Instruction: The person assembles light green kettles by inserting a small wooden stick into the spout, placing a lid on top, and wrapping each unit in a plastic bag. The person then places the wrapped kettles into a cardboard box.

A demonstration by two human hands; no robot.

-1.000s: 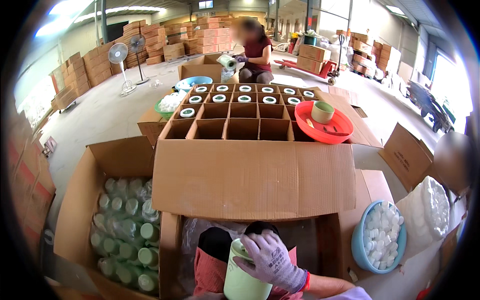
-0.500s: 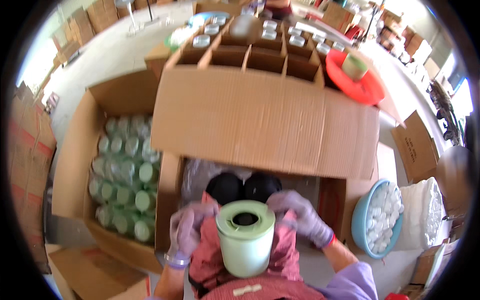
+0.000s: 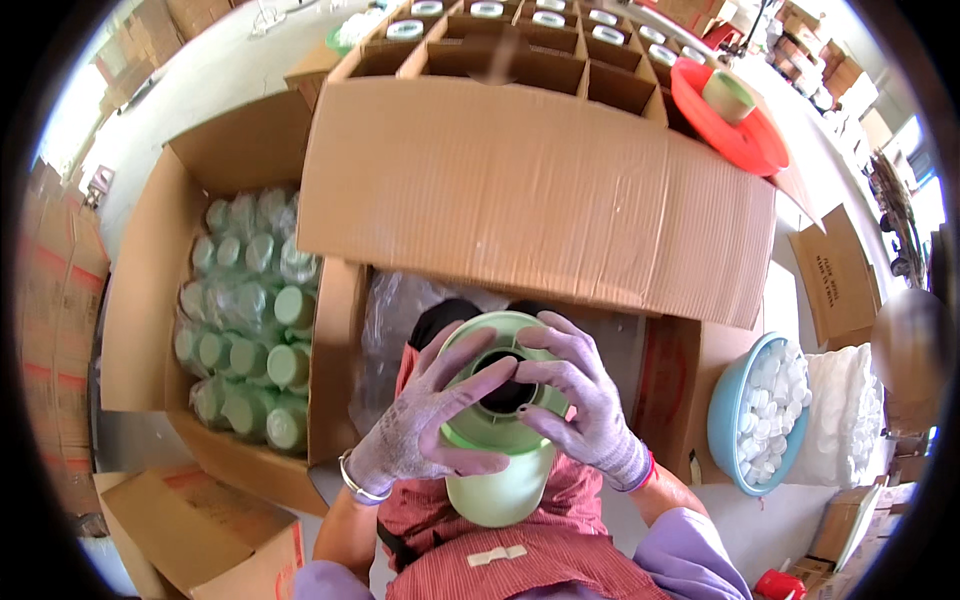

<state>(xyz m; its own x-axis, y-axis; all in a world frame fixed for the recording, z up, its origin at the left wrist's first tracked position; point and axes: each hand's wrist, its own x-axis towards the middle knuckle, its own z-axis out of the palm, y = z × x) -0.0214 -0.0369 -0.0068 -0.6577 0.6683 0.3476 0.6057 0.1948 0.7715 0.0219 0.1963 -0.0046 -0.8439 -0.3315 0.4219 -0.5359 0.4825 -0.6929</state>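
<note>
A pale green round container (image 3: pixel 497 495) rests at my lap, against the red apron. Its wide green lid (image 3: pixel 500 437) faces up, with a ring-shaped opening, dark inside, in the middle. My left hand (image 3: pixel 425 420), in a light purple glove, grips the lid's left side, thumb at the near edge and fingers reaching over the top. Gloved alike, my right hand (image 3: pixel 585 405) holds the lid's right side, with fingertips curled in toward the opening. Whether the lid is seated on or raised off the container is hidden by the fingers.
An open carton (image 3: pixel 140 330) of bagged green-capped containers stands at left. Ahead, a wide cardboard flap (image 3: pixel 530 190) hangs below a divided carton. A red basin (image 3: pixel 755 145) with a green cup (image 3: pixel 728 97) sits upper right; a blue basin (image 3: pixel 720 430) of white pieces is at right.
Both hands have come in from beside the container onto its lid, fingers now over the top. The lid appears larger and closer. The view has tilted further down.
</note>
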